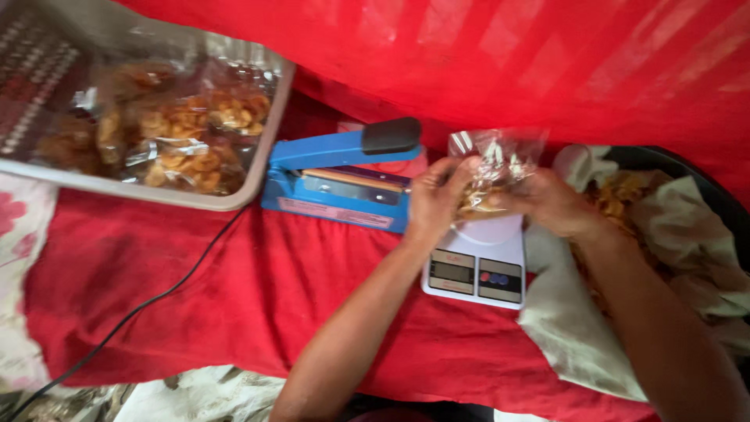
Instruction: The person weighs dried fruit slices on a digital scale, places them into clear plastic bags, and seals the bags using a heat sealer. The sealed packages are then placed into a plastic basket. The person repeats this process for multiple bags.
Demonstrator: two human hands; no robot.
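Both hands hold a small clear plastic bag (494, 168) of golden fried snacks just above a white digital kitchen scale (478, 266). My left hand (434, 199) grips the bag's left side and my right hand (551, 202) grips its right side. The bag's open top flares upward. A blue heat sealer (336, 176) with a black handle stands immediately left of my left hand, its arm raised.
A grey tray (254, 176) at the upper left holds several filled snack bags. At the right, a dark basin (707, 187) lined with pale paper holds loose fried snacks (617, 191). A black cord (141, 309) runs across the red cloth (234, 297).
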